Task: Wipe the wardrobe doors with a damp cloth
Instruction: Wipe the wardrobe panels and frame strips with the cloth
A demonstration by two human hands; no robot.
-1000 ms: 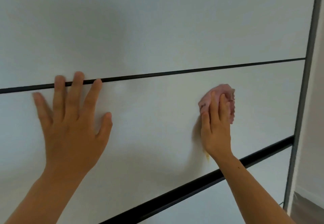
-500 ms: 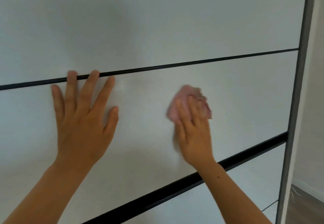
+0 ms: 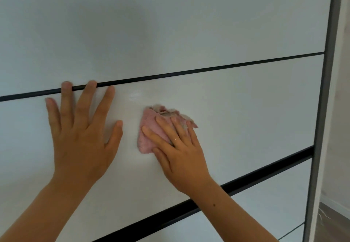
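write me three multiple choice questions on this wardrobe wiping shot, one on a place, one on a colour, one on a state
1. Where is the cloth?
A. on the door panel between the thin dark strip and the thick dark strip
B. above the thin strip
C. on the floor

2. What colour is the cloth?
A. blue
B. pink
C. green

3. How is the left hand?
A. gripping the cloth
B. flat on the door panel, fingers spread
C. clenched in a fist

Answers:
1 A, the right hand presses it onto that middle panel.
2 B, its folds are mostly pink.
3 B, palm and spread fingers lie on the door panel.
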